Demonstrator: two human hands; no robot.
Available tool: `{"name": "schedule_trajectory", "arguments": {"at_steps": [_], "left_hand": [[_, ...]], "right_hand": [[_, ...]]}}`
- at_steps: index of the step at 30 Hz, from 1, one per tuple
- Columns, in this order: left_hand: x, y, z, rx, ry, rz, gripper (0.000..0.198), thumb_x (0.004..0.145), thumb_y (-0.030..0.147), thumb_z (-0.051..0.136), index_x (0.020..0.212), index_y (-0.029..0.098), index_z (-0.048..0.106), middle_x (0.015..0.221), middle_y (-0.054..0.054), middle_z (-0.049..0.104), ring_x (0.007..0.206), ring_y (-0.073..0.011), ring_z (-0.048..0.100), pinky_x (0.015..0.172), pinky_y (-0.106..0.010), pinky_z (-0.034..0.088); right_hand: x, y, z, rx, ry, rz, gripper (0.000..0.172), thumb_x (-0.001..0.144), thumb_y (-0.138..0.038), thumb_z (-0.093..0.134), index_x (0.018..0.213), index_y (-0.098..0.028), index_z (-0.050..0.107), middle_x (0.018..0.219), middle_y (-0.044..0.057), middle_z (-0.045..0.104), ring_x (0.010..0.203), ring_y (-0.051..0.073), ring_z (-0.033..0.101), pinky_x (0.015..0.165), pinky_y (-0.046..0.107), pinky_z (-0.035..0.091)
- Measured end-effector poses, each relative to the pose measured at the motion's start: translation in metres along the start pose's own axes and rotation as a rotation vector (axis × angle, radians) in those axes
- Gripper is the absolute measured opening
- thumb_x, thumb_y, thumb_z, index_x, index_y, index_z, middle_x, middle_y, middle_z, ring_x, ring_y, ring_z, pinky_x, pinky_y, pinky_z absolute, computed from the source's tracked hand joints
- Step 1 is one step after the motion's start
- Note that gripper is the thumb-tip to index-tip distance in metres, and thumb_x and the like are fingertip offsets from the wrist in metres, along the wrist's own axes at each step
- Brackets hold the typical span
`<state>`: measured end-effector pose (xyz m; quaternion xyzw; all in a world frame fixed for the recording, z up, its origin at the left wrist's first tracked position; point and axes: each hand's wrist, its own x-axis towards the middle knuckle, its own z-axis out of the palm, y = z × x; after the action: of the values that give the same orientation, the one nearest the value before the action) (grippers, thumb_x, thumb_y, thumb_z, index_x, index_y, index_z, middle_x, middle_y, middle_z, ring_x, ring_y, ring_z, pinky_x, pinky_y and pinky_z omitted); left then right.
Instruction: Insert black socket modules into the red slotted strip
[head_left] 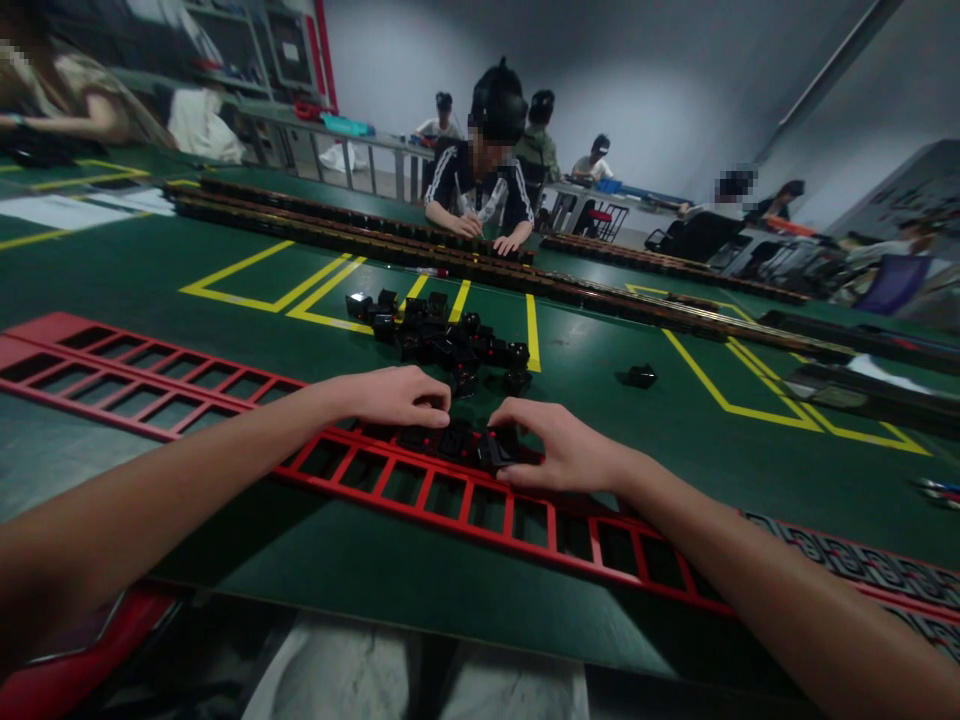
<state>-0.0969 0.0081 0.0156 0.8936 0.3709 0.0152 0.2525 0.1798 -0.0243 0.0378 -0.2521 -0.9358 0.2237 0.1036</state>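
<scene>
A long red frame [420, 490] with two rows of rectangular openings lies across the near part of the table. My right hand [562, 445] has its thumb and fingers around a glossy black square block [491, 452] at the frame's far row. Several similar black blocks [454, 440] sit in that row just left of it. My left hand [401, 395] is over the same row with curled fingers; whatever lies between them is too dark to make out. Just beyond both hands is a loose heap of black blocks [450, 335].
One black block [642, 375] lies apart on the green table [592, 340]. Grey patterned pieces [847, 550] fill the frame's right end. Long dark strips [600, 290] cross the table further back, where a co-worker [484, 180] sits opposite. White papers [67, 210] lie at far left.
</scene>
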Motion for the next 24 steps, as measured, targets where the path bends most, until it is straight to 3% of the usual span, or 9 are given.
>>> {"name": "schedule_trajectory", "arguments": {"at_steps": [8, 13, 24], "left_hand": [[-0.001, 0.002, -0.001, -0.016, -0.001, -0.012, 0.036, 0.093, 0.052, 0.049, 0.095, 0.019, 0.065, 0.078, 0.000, 0.062, 0.066, -0.0132, 0.054, 0.059, -0.025, 0.034], [-0.001, 0.002, -0.001, -0.019, -0.006, -0.020, 0.036, 0.093, 0.050, 0.050, 0.098, 0.019, 0.066, 0.080, 0.000, 0.063, 0.067, -0.0132, 0.054, 0.060, -0.025, 0.035], [-0.001, 0.002, -0.002, -0.017, -0.001, -0.004, 0.036, 0.092, 0.051, 0.050, 0.096, 0.019, 0.066, 0.078, 0.000, 0.062, 0.066, -0.0134, 0.053, 0.059, -0.025, 0.035]], "right_hand": [[0.002, -0.009, 0.001, -0.118, -0.016, 0.055, 0.043, 0.081, -0.035, 0.072, 0.116, -0.014, 0.059, 0.110, 0.012, 0.067, 0.095, 0.024, 0.063, 0.082, 0.037, 0.051], [0.002, -0.013, 0.003, -0.141, -0.015, 0.038, 0.054, 0.086, -0.039, 0.069, 0.131, -0.013, 0.055, 0.113, 0.013, 0.067, 0.099, 0.024, 0.064, 0.085, 0.037, 0.050], [0.003, -0.013, 0.004, -0.168, 0.004, 0.031, 0.048, 0.087, -0.037, 0.069, 0.128, -0.015, 0.057, 0.111, 0.013, 0.066, 0.097, 0.024, 0.062, 0.081, 0.037, 0.050]]}}
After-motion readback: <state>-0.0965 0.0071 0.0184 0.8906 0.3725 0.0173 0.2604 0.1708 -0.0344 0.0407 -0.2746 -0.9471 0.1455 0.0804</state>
